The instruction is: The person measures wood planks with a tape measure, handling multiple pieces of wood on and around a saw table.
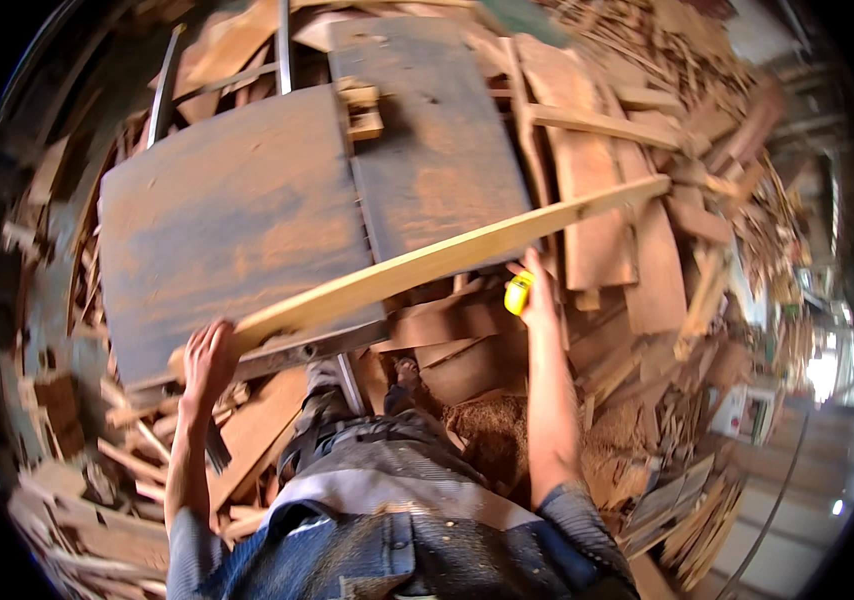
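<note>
Pale wooden plank (427, 262): long, narrow, light yellow; lies slantwise across the near edge of the table (237, 220), low at the left, rising toward the upper right, its far end reaching over the scrap heap.

Left hand (209, 360): fingers curled over the plank's lower left end, gripping it at the table's front edge.

Right hand (535, 290): raised against the plank's underside near its middle; closed around a yellow tape measure (518, 293).

Table: two flat, rust-brown dusty plates side by side, a seam between them; a small wooden block (362, 110) sits at the seam near the far edge.

Sawdust pile (492, 435): on the floor under the table, between the person's legs and right forearm.

Offcuts (667, 200): boards and strips of reddish-brown wood heaped all around the table, densest at right and far side.
</note>
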`<state>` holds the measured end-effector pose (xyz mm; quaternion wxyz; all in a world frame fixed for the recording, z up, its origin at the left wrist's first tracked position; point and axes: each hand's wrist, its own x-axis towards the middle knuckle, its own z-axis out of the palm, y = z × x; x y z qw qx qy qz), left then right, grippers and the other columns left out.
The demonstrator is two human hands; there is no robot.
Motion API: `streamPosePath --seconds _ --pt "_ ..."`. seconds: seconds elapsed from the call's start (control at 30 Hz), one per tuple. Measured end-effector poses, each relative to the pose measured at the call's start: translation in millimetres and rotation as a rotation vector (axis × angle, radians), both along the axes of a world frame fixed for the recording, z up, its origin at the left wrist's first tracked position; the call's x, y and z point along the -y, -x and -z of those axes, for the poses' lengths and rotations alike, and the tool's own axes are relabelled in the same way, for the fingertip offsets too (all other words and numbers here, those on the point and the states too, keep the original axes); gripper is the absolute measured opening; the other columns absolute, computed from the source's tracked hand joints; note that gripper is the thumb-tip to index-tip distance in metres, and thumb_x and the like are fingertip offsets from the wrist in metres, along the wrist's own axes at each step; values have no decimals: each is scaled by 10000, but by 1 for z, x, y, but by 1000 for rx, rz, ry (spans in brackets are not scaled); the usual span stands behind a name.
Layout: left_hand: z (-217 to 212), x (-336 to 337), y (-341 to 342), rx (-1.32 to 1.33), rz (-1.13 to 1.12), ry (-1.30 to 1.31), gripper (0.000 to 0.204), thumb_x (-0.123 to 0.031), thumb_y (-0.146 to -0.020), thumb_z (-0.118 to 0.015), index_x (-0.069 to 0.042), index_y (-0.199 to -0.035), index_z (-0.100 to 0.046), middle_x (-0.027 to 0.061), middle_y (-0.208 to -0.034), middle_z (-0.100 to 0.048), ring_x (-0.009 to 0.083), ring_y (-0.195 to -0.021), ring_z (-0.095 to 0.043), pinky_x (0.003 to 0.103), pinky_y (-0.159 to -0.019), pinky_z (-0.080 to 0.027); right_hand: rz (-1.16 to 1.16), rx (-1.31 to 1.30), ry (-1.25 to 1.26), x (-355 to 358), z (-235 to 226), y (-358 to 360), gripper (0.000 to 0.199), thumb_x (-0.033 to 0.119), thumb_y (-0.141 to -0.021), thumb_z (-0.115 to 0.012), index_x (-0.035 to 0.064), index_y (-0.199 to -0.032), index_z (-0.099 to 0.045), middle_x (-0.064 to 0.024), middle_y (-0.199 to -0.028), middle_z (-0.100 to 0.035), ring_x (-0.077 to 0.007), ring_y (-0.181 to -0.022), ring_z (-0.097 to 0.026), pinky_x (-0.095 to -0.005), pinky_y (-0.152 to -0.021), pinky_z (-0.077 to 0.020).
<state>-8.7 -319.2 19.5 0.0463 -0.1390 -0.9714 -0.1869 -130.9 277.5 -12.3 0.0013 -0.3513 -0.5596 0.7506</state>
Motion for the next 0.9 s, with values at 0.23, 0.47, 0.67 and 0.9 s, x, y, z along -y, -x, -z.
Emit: streamPosePath --seconds 0.23,0.47,0.67,0.9 --pt "-46 -29 -43 125 -4 -53 387 -50 -666 -784 -47 -1013 -613 117 -1034 -697 361 -912 -670 439 -815 -531 0 -37 248 -26 -9 30 417 416 -810 -850 137 -1047 -652 -12 -886 -649 -150 -668 -625 -287 -537 -535" --pt "-37 44 -36 139 -157 47 406 -47 -661 -787 -92 -1034 -633 105 -968 -685 348 -924 -650 440 -857 -506 -18 99 242 27 -17 14 400 347 -819 -848 95 -1060 -652 -46 -841 -655 -159 -627 -642 -302 -559 -567" --pt "8 346 -81 81 -445 545 626 11 -706 -716 -79 -1304 -553 164 -1317 -597 373 -1261 -526 492 -1002 -405 -1135 -57 -120 186 -48 -22 304 316 -890 -730 42 -1020 -749 -134 -859 -757 -213 -758 -732 -346 -706 -575" --pt "48 192 4 252 -346 36 721 -91 -805 -781 4 -1446 -465 254 -1503 -471 415 -1434 -400 472 -1217 -299 -657 72 -403 106 -62 -94 275 238 -900 -742 14 -1060 -734 -100 -911 -756 -160 -793 -735 -309 -676 -585"
